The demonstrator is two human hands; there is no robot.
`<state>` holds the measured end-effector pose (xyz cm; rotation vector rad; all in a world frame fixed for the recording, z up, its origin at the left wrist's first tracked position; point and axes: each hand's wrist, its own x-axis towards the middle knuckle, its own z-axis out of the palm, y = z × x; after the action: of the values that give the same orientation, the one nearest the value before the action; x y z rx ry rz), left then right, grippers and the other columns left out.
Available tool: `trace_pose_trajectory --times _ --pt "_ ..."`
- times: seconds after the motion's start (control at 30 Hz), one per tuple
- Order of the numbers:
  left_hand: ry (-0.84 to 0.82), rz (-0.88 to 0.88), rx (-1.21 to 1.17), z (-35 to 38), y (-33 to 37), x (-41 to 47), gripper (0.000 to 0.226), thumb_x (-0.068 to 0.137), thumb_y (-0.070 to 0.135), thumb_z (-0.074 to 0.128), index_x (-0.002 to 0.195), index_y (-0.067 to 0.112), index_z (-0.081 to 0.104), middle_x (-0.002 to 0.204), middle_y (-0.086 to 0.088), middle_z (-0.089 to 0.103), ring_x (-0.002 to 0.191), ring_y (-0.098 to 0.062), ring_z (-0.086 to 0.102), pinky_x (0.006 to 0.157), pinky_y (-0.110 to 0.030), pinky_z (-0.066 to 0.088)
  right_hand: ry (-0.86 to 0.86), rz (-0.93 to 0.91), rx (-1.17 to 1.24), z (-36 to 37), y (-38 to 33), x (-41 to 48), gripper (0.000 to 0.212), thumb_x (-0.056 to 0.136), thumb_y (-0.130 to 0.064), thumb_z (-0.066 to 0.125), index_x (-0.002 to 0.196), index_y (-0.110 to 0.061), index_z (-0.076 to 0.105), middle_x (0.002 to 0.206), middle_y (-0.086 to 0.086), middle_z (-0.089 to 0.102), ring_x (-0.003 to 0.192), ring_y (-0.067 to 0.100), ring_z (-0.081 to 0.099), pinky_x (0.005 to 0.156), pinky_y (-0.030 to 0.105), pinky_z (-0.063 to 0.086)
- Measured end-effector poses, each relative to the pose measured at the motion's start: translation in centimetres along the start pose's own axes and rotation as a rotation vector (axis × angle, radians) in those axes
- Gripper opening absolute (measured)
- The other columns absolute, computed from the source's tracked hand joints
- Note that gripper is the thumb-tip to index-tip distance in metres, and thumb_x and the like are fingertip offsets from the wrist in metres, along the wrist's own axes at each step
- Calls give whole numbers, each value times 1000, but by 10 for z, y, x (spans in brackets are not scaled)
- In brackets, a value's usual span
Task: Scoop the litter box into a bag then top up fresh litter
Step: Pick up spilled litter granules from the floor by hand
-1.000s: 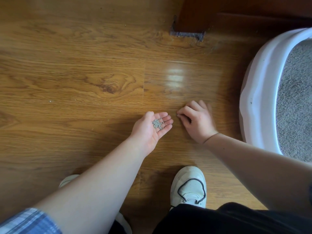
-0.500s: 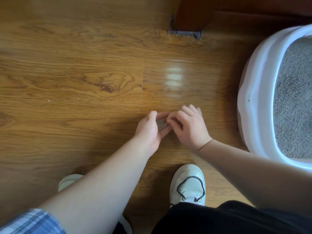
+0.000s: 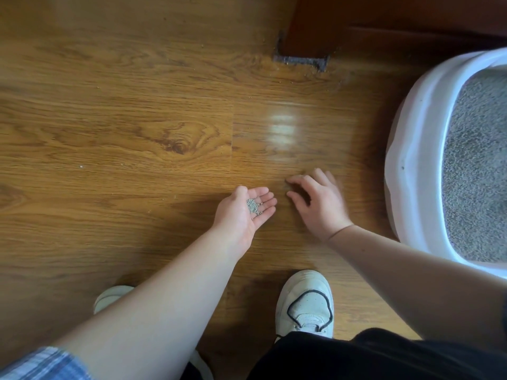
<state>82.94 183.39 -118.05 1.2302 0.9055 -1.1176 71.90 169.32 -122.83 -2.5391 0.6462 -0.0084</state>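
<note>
the left hand lies palm up, fingers relaxed and only lightly cupped, carrying a small heap of grey grains at the base of the fingers; nothing is pinched. just right of it, and apart from it, the right hand is palm down, fingers spread and loosely bent, thumb away from the forefinger, with nothing seen in it. it is blurred, and whether its fingertips touch the floor cannot be told. both forearms reach out from the near edge, the left one from a plaid sleeve.

right of the right hand, near but not touching, stands the white box, cut off by the right edge, with grey litter lying level inside.

nearer than the hands, a white shoe with a black lace points far; a second shoe is half hidden under the left forearm. at the far side a dark wooden leg stands on a grey pad, with pale specks scattered round it. the floor is glossy brown wood-grain plank, with a knot left of centre and a patch of glare just beyond the right hand.
</note>
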Motion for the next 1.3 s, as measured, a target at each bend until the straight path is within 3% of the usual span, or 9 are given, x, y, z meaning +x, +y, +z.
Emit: trace_pose_trajectory --times 0.27,0.4,0.53,0.63,0.73,0.87,1.0,1.1,1.3 --pt "-13 -47 16 0 3 6 43 106 20 31 106 -5 67 108 -24 71 100 -32 72 89 -40 58 38 -122 -90 4 1 12 2 89 -26 72 89 -25 72 88 -8 61 83 24 49 78 36 35" --pt "-12 -53 17 0 3 6 43 106 20 32 102 -5 68 102 -23 73 95 -31 73 88 -40 59 46 -218 -129 5 2 15 2 90 -22 69 89 -22 71 87 -6 61 81 23 45 74 33 28" --pt "-11 -68 15 -2 6 8 43 105 20 33 101 -5 68 98 -23 74 95 -33 74 86 -41 60 13 -242 -177 5 -5 17 11 92 -22 57 89 -17 66 85 0 61 80 29 52 74 39 37" --pt "-15 -68 40 -3 8 7 42 105 20 34 103 -5 68 97 -22 75 92 -31 74 88 -43 60 -10 -211 -106 2 -19 14 14 91 -25 53 88 -17 64 85 2 59 82 29 52 74 41 41" --pt "-23 -38 38 -4 9 5 38 106 19 37 95 -1 67 93 -19 76 86 -29 72 83 -44 61 -67 -285 -4 5 -43 1 15 93 -28 57 90 -20 69 85 -2 59 81 23 47 71 37 35" --pt "-56 -66 21 -7 8 9 44 106 22 34 97 -4 69 93 -20 75 85 -28 74 82 -42 61 17 -55 108 4 -32 -11 17 96 -27 58 101 -23 75 88 -6 62 82 23 53 76 37 39" --pt "-77 -95 25 -9 8 12 45 106 22 32 101 -6 68 100 -24 74 95 -33 74 85 -42 60 101 143 126 -10 4 -15 9 90 -13 70 98 -16 72 89 -12 54 86 17 52 84 45 47" --pt "-73 -91 26 -8 8 12 45 106 21 32 102 -6 67 99 -24 74 96 -34 74 85 -42 60 56 125 71 -9 7 -11 12 89 -19 71 101 -18 71 92 -9 58 90 23 56 86 51 46" --pt "-74 -92 27 -8 8 13 45 106 22 33 103 -7 67 100 -24 74 94 -33 75 86 -42 60 52 72 21 -3 6 -1 11 89 -24 72 100 -21 71 95 -6 63 92 23 57 88 44 41"
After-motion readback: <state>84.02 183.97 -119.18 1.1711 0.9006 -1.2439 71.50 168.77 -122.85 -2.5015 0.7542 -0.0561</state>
